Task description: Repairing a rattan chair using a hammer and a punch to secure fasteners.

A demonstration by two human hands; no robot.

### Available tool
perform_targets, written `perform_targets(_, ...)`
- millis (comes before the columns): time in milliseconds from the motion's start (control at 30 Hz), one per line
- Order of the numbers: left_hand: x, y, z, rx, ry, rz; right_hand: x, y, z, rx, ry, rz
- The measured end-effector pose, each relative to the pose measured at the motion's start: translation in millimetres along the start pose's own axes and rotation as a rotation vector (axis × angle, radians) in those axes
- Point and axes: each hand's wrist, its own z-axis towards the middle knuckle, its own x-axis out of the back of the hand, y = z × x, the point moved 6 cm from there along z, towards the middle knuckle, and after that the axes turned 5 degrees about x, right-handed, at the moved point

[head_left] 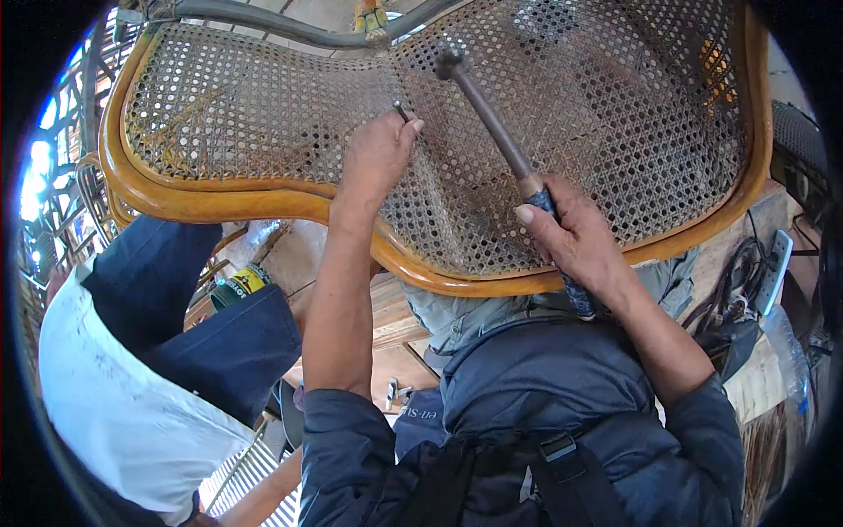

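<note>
A woven cane panel [527, 140] set in a curved, varnished wooden frame [439, 274] lies across my lap. My left hand [378, 156] is closed in a pinch over the middle of the panel. From its fingertips sticks out the end of a short metal rod [401, 111]; the fingers hide its lower part. My right hand [578, 235] wraps the grip of a hammer [496, 123] with a metal shaft and a dark, taped handle. The hammer's head hangs over the cane, to the right of the rod and apart from it.
On my left sits another person in a white shirt [114, 386] and dark trousers [228, 342], close to the frame. A green-and-yellow can [241, 285] stands by that person's leg. Dark cables [733, 277] and a pale blue flat strip [774, 270] lie at the right.
</note>
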Motion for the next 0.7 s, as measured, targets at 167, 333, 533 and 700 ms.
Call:
perform_targets(167,0,2,-2,-0.007,-0.003,0.04,-4,7,3,-0.016,-0.03,-0.037)
perform_targets(333,1,1,-2,-0.005,-0.025,0.102,-4,-16,2,0.076,-0.018,-0.052)
perform_targets(533,1,7,-5,-0.011,-0.058,0.075,-9,-26,9,0.153,-0.066,-0.139)
perform_targets(700,2,3,-2,0.01,-0.048,0.022,2,-54,-2,0.249,-0.009,-0.173)
